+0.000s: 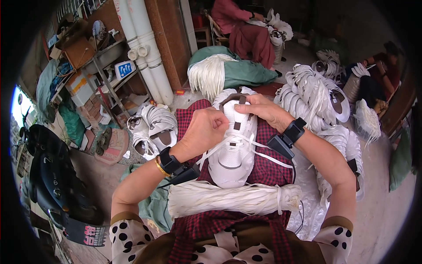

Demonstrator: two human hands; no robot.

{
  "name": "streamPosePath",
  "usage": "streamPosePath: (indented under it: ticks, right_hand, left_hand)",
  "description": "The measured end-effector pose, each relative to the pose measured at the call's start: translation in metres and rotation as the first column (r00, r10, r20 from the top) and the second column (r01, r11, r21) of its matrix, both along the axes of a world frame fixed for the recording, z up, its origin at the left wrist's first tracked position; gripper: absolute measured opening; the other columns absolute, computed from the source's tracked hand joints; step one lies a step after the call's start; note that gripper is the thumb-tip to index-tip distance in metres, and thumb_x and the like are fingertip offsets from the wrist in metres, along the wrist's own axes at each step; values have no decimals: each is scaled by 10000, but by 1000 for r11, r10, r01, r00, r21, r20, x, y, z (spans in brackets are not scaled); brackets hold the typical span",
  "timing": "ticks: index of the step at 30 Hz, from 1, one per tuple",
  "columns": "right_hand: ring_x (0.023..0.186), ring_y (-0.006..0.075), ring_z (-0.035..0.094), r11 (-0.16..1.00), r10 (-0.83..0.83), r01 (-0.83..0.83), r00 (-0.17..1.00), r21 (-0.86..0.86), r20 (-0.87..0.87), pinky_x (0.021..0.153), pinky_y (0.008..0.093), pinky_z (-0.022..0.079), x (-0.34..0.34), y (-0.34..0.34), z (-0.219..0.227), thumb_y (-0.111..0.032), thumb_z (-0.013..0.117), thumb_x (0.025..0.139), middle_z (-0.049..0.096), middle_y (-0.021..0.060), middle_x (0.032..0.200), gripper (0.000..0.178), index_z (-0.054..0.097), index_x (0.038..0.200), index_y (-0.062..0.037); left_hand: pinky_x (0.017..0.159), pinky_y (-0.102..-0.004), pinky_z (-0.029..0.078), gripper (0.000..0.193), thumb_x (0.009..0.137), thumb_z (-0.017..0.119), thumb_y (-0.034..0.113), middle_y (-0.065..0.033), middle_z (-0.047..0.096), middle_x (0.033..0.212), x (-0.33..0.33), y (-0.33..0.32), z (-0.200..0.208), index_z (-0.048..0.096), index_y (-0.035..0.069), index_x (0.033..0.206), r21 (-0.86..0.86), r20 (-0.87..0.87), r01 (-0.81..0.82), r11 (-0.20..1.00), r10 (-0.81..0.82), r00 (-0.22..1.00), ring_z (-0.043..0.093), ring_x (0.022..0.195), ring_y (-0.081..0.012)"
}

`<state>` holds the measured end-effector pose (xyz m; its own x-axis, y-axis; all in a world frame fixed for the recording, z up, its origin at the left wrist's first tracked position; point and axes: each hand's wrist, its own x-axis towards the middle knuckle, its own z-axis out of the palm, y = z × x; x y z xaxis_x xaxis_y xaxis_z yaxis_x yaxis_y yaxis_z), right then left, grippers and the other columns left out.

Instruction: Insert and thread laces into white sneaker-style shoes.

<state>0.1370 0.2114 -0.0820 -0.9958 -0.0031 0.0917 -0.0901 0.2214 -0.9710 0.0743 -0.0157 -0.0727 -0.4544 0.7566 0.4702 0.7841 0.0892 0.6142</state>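
A white sneaker (231, 165) lies on my lap with its toe toward me, and white shoelaces (239, 139) are threaded through its lower eyelets, their loose ends trailing to both sides. My left hand (203, 131) is closed in a pinch beside the tongue, on what looks like a white lace end; the fingers partly hide it. Gripping the upper part of the shoe, my right hand (269, 115) presses its thumb on the tongue near the brown-trimmed collar, its other fingers wrapped around the far side. A bundle of white laces (233, 200) lies across my lap, close to the toe.
More white sneakers (154, 127) sit on the floor at left, with piles of them (307, 99) at right. Ahead, a green sack (250, 72) bears white laces. A shelf (110, 79) and dark scooter (57, 176) stand left. Two people sit farther back.
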Motion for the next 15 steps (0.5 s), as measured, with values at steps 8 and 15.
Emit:
streamPosePath:
  ticks: [8, 15]
  right_hand:
    - [827, 75, 593, 997, 11, -11, 1000, -80, -2, 738, 233, 469, 3, 0, -3, -355, 758, 880, 680, 1, 948, 395, 702, 1100, -32]
    - [882, 72, 590, 997, 35, -38, 999, -68, -40, 776, 238, 476, 2, 0, -4, -359, 757, 883, 679, 6, 995, 417, 698, 1145, -40]
  left_hand:
    - [544, -269, 464, 50, 799, 700, 16, -80, 621, 722, -5, 9, 2, 693, -27, 822, -30, -243, 24, 999, -30, 970, 568, 583, -103]
    - [585, -356, 501, 53, 768, 669, -5, -174, 636, 737, -7, 12, -1, 673, -41, 806, -79, 396, 126, 989, -85, 914, 640, 612, -280]
